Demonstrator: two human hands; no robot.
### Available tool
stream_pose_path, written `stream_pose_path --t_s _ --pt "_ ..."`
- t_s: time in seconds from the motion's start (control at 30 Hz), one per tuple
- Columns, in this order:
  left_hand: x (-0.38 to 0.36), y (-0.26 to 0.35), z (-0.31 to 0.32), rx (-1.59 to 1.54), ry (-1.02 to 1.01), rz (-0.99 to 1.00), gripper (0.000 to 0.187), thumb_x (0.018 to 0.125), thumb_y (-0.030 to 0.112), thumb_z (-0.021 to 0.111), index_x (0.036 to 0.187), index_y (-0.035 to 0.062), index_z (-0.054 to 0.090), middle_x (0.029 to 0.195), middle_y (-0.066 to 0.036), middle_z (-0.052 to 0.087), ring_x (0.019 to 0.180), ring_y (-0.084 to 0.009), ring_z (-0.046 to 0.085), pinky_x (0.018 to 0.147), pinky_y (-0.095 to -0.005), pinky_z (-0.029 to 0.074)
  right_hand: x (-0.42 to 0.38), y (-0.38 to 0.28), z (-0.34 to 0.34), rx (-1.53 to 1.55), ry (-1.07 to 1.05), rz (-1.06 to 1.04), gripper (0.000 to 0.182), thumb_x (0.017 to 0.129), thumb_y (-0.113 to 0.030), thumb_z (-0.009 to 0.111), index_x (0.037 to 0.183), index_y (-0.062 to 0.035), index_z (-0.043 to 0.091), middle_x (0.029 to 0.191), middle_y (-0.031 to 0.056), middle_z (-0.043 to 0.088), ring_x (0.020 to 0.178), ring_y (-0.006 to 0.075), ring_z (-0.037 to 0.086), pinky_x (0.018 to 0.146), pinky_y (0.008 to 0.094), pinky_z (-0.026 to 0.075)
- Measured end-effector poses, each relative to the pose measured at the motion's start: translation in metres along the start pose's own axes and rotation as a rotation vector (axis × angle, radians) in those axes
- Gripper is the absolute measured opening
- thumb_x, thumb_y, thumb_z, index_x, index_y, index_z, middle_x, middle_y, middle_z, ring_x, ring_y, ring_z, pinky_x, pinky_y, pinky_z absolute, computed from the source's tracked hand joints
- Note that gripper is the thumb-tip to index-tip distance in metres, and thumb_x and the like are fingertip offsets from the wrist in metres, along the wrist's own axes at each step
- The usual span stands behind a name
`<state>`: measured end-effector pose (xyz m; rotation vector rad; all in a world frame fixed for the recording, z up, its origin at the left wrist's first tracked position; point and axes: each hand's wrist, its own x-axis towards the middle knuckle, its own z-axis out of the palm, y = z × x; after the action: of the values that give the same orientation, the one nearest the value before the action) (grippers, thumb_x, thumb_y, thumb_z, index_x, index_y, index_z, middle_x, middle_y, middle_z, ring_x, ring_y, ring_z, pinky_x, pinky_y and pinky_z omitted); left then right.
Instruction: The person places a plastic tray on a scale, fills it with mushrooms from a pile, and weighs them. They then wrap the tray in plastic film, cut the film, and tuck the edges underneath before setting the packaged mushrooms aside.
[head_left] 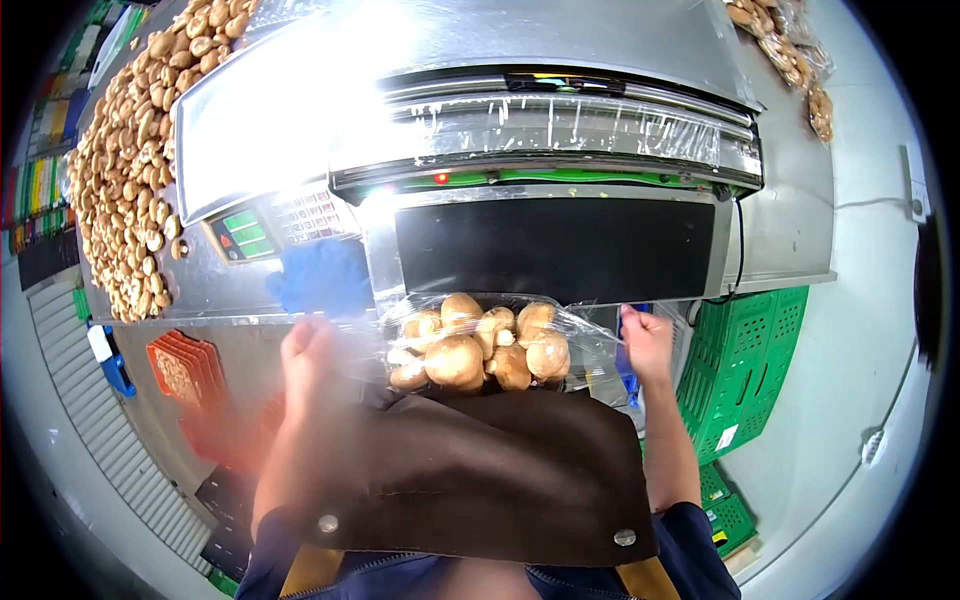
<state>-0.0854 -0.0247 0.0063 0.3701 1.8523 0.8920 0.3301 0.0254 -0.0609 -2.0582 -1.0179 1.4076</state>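
Several brown mushrooms (455, 360) sit together in a dark tray in front of my apron, with clear plastic film (590, 335) over them. My right hand (648, 342) is closed in a fist on the film at the right of the mushrooms. On the other side, my left hand (308, 350) is also closed, at the film's left end; haze blurs its edges. Between the two hands the film is spread across the mushrooms. Just beyond them lies the black plate (560, 250) of a film wrapping machine (550, 135).
A large heap of loose mushrooms (150, 150) covers the bench's left side. Near it are a scale panel (245, 235) and a blue cloth (318, 278). Wrapped mushroom packs (785, 55) lie at the far right. Green crates (740, 370) stand right, orange baskets (190, 365) left.
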Motion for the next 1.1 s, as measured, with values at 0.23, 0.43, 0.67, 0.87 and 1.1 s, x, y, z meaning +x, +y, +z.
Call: stream_pose_path --t_s 0.23,0.43,0.67,0.87,1.1 --pt "0.020 -0.066 0.062 0.096 -0.415 -0.088 0.026 0.087 0.019 0.062 0.101 -0.0034 0.060 0.090 -0.010 0.063 0.080 -0.0213 0.061 0.070 -0.0309 0.049 0.002 0.031 0.089 -0.815 -0.246 -0.160 0.011 0.077 -0.010 0.058 0.077 -0.0048 0.069 0.072 0.0180 0.065 0.068 0.0327 0.065 0.064 0.0415 0.052" --pt "0.016 -0.032 0.087 0.063 -0.858 0.718 0.023 0.087 0.013 0.059 0.105 -0.0007 0.061 0.092 -0.011 0.060 0.069 -0.0254 0.057 0.066 -0.0356 0.050 -0.039 -0.069 0.106 0.061 -1.053 -0.482 0.017 0.085 -0.018 0.056 0.079 -0.0059 0.066 0.071 0.0152 0.063 0.067 0.0265 0.064 0.063 0.0380 0.049" --pt "-0.031 0.073 0.109 -0.034 -1.066 1.220 0.022 0.084 0.025 0.068 0.090 0.0047 0.062 0.114 -0.017 0.052 0.109 -0.0361 0.050 0.085 -0.0463 0.045 -0.077 -0.129 0.098 0.134 -1.351 -0.551 0.030 0.093 -0.031 0.049 0.086 -0.0068 0.065 0.076 0.0134 0.064 0.076 0.0291 0.064 0.070 0.0342 0.047" --pt "-0.051 0.081 0.098 -0.038 -1.442 0.756 0.038 0.091 0.028 0.059 0.112 -0.0031 0.054 0.134 -0.024 0.045 0.127 -0.0365 0.041 0.102 -0.0505 0.034 -0.057 -0.107 0.085 0.119 -1.354 -0.623 0.037 0.093 -0.013 0.050 0.128 -0.0030 0.051 0.135 0.0112 0.048 0.120 0.0205 0.049 0.099 0.0292 0.039" --pt "-0.044 0.045 0.079 -0.086 -1.491 0.366 0.034 0.093 0.026 0.056 0.111 -0.0032 0.054 0.130 -0.023 0.049 0.122 -0.0336 0.047 0.100 -0.0469 0.037 -0.042 -0.167 -0.012 0.141 -0.905 -0.702 0.048 0.090 -0.034 0.058 0.121 0.0015 0.054 0.117 0.0171 0.061 0.099 0.0241 0.063 0.082 0.0350 0.051"
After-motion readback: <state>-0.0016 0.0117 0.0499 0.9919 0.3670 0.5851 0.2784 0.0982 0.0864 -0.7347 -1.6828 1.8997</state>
